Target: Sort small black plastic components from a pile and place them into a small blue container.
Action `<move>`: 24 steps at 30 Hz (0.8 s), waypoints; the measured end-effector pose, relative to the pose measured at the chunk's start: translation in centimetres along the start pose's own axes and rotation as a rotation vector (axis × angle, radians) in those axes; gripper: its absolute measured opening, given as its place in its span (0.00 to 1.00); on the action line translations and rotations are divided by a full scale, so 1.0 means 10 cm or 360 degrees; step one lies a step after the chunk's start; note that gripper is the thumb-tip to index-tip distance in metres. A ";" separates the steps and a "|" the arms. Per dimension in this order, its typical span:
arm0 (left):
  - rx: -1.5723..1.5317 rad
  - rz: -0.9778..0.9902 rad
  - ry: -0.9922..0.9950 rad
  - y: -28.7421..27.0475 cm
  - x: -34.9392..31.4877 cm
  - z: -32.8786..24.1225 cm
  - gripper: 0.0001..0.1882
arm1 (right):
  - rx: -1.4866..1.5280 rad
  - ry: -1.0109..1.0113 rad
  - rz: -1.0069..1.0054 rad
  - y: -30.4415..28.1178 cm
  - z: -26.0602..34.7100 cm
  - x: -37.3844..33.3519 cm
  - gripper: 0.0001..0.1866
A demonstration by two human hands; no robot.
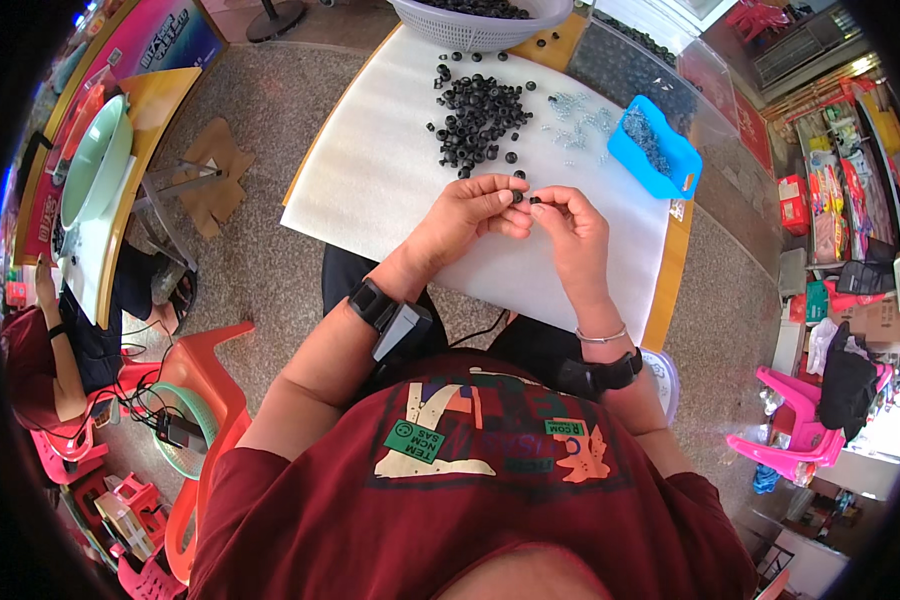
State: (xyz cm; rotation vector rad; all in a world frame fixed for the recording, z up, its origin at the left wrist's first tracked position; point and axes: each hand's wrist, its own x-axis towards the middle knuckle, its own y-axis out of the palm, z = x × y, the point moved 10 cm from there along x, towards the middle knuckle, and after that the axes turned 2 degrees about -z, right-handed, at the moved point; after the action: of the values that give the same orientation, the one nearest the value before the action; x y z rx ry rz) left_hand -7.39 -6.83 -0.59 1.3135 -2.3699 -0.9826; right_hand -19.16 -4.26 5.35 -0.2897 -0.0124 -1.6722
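Note:
My left hand pinches a small round black part between thumb and fingers over the near part of the white-covered table. Close against it, my right hand holds a tiny black piece at its fingertips. The two pieces are almost touching; their exact kind is too small to make out. Just beyond my hands lies a loose pile of small black round parts. To the right of that pile, small clear pieces are scattered on the white sheet. A blue tray holds more small bluish-clear pieces.
A grey-lilac basket of black parts stands at the table's far edge, beside a clear bin of dark parts. At left, another person sits by a table with a pale green basin. A pink chair stands at right.

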 end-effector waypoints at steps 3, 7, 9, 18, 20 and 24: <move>-0.0062 0.0025 0.0008 0.00 0.01 -0.01 0.13 | 0.0347 0.0125 0.0021 0.02 -0.06 -0.01 0.04; -0.0035 0.0027 -0.0001 0.03 -0.01 -0.02 0.12 | 0.0383 0.0145 0.0034 0.05 -0.09 -0.01 0.04; -0.0055 0.0052 0.0000 0.03 -0.01 -0.02 0.12 | 0.0376 0.0155 0.0030 0.06 -0.12 -0.01 0.05; -0.0057 0.0063 -0.0012 0.06 -0.01 -0.01 0.11 | -0.0087 -0.0133 -0.0045 0.02 0.09 0.01 0.05; -0.0037 0.0063 -0.0014 0.06 0.00 0.00 0.11 | -0.0142 -0.0206 -0.0035 0.03 0.15 0.00 0.05; 0.0007 0.0067 -0.0014 0.04 0.01 0.02 0.12 | -0.0610 -0.0503 -0.0094 0.03 0.29 -0.04 0.07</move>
State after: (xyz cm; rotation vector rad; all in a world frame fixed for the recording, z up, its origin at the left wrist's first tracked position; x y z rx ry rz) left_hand -7.85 -6.67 -0.47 1.2576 -2.3974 -0.9739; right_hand -18.27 -3.45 8.03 -0.8477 0.0646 -1.6659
